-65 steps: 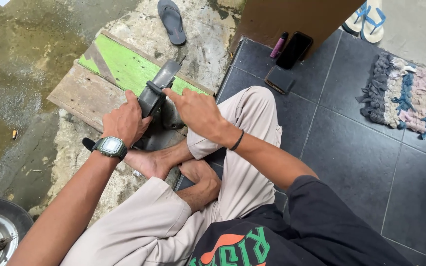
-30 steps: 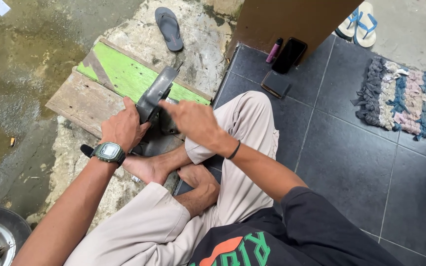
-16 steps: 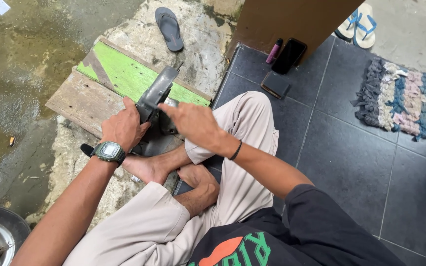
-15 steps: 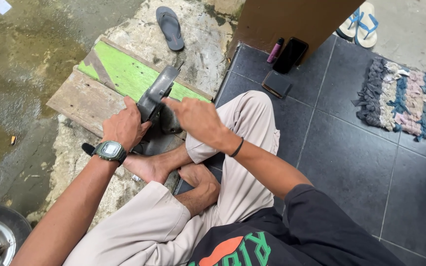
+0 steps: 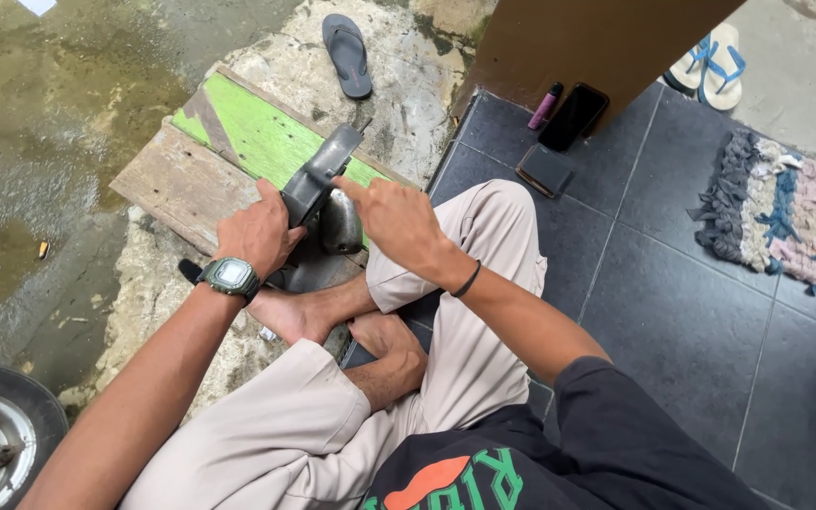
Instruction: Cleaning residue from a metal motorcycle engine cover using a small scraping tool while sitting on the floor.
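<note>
The left hand [image 5: 259,232] is clenched around the lower end of a dark grey metal part [image 5: 318,179], which stands tilted above the person's bare feet. The right hand [image 5: 395,218], fingers loosely spread and grasping nothing, touches the part's upper side with its forefinger. Just beyond both hands lies a green-painted wooden board [image 5: 238,132], with a dark sandal [image 5: 348,53] farther off.

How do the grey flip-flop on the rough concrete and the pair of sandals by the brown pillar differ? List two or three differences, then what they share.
The grey flip-flop lies alone; the sandals are a pair, side by side. The grey flip-flop is dark all over; the sandals have pale soles and blue straps. The grey flip-flop shows whole; the sandals are partly hidden behind the pillar. Both lie sole down, strap up, unworn.
</note>
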